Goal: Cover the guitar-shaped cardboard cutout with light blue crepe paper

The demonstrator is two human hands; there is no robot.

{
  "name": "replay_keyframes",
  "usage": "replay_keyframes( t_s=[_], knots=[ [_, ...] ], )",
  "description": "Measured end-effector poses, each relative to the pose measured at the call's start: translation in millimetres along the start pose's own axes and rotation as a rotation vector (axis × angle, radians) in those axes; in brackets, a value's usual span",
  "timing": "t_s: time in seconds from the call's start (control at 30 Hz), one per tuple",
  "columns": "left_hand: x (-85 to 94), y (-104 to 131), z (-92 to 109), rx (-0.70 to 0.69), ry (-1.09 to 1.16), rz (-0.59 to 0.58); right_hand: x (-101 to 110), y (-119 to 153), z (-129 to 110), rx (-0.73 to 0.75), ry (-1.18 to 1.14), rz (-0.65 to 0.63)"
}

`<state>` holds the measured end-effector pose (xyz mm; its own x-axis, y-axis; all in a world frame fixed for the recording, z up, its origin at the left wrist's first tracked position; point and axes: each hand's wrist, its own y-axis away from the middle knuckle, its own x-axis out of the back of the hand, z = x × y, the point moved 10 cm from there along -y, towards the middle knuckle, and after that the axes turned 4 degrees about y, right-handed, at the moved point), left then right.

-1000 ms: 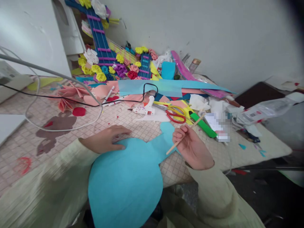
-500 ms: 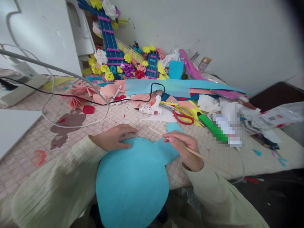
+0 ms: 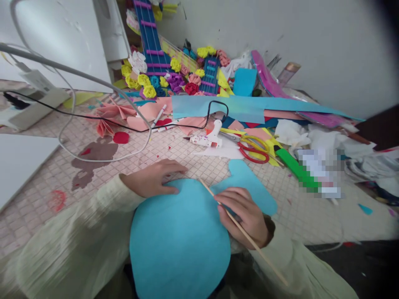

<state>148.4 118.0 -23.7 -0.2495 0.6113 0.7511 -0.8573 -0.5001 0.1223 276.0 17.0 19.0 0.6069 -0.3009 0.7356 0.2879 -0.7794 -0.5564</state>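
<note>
A large rounded sheet of blue paper [image 3: 181,241] lies in front of me, its lower part reaching past the table's near edge. My left hand [image 3: 157,178] rests at its upper left edge, the thumb on the paper and the fingers stretched out, apart from the thumb. In my right hand [image 3: 245,214] is a thin wooden stick [image 3: 258,249], gripped like a pencil. The stick's far tip meets the top edge of the sheet. Beyond my right hand shows another blue paper shape [image 3: 249,182], partly covered by that hand.
A glue gun [image 3: 207,138] and red-and-yellow-handled scissors [image 3: 254,151] lie ahead. A green utility knife [image 3: 294,168] is to the right. Cables loop across the left side from a power strip [image 3: 37,106]. Paper flowers [image 3: 176,82] and paper scraps crowd the back wall.
My right hand has come nearer and slightly right, and the stick now slants more steeply with its tip at the paper's edge. More of the second blue shape shows. The view has shifted slightly.
</note>
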Motion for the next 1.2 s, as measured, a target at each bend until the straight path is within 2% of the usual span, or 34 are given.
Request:
replay_keyframes(
  t_s=[0.3, 0.43, 0.6, 0.8, 0.9, 1.03, 1.2],
  knots=[
    [-1.1, 0, -2, 0.017, -0.003, -0.011, -6, 7, -19, 0.140, 0.127, -0.054],
    [-1.4, 0, -1, 0.004, -0.004, -0.009, -3, 10, -23, 0.179, 0.107, -0.078],
    [-0.3, 0, -2, -0.005, -0.009, 0.004, 9, 4, -16, 0.110, 0.053, -0.010],
    [0.1, 0, -2, 0.010, -0.006, 0.002, -3, 6, -15, 0.129, 0.041, -0.082],
    [-0.2, 0, -2, 0.014, -0.002, 0.000, 0, 8, -20, 0.170, 0.027, -0.068],
    [0.5, 0, -2, 0.008, 0.000, 0.006, 4, 5, -15, 0.115, 0.039, -0.028],
    [-0.5, 0, -2, 0.008, 0.006, 0.000, -5, 6, -18, 0.144, 0.022, -0.077]
  ],
)
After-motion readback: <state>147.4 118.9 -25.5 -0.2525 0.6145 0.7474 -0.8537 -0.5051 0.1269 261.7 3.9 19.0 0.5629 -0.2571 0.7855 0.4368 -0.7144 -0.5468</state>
